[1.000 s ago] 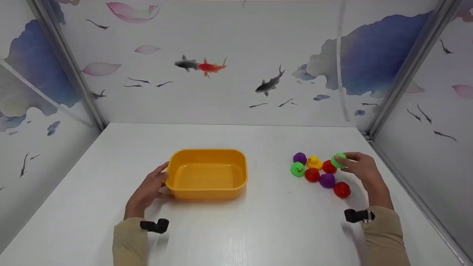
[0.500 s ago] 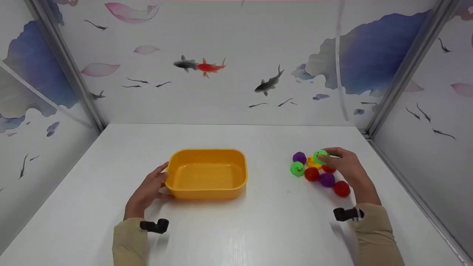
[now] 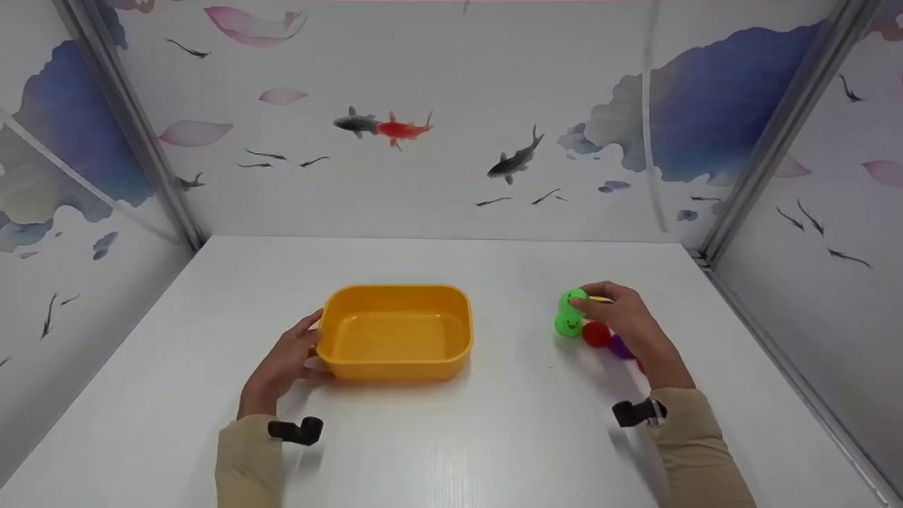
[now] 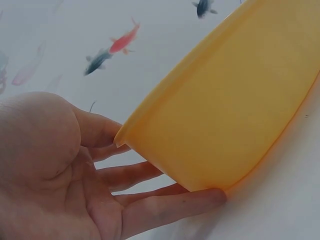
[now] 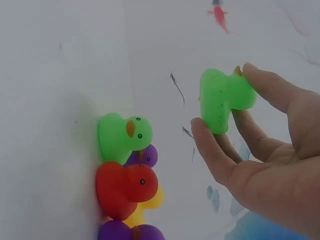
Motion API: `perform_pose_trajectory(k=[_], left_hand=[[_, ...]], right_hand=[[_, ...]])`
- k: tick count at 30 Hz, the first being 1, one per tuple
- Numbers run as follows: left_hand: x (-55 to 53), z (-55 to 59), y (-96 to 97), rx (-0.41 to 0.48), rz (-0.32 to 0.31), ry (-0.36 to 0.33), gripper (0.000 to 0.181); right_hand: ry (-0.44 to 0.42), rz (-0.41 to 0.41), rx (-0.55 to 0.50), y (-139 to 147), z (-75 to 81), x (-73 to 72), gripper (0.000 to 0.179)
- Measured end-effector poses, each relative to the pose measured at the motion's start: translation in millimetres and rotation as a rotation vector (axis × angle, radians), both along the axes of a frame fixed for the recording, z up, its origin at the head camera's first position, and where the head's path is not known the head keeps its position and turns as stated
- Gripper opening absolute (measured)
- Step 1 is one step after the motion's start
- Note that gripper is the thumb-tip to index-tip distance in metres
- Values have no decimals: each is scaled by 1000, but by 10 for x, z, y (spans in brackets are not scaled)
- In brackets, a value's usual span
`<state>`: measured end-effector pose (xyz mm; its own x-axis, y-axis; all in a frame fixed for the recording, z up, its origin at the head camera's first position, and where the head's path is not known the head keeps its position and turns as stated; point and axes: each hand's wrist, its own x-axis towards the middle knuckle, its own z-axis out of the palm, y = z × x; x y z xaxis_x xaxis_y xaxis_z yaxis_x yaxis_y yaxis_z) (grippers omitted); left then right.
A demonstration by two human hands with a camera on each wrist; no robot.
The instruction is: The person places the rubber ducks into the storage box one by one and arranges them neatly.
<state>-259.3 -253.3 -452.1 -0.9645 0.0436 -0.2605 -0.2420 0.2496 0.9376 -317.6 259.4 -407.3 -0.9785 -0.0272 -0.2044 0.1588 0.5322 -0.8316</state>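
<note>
White wall panels printed with fish and petals stand behind a white, glossy surface. On it sits a yellow, rounded-rectangular plastic basin. The left hand is spread at the basin's left end, its fingers loosely extended and touching the wall and lower edge. The right hand holds a small green rubber-like duck between its fingertips, up off the surface and well to the right of the basin.

Below it are other small ducks: a second green duck, a red duck, a purple duck behind them, a yellow duck and a nearer purple duck. The right hand hides part of the group in the head view.

The step in hand looks like handling one duck above the rest while the basin is steadied. The next move probably calls for a secure pinch and clearance over the neighbouring ducks; towards the basin, it would need height over the rim.
</note>
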Motion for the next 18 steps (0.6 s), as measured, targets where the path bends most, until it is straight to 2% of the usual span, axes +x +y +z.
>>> perform_pose_trajectory(k=[8,11,18], left_hand=[[-14,-11,-6,-2,11,1,57],[-12,-14,-4,0,15,0,57],[-9,-2,-4,-2,21,-3,57]], right_hand=[[39,46,-65,-196,-4,-53,66],[50,76,-94,-288,32,-93,63],[57,137,-85,-546,159,-158,58]])
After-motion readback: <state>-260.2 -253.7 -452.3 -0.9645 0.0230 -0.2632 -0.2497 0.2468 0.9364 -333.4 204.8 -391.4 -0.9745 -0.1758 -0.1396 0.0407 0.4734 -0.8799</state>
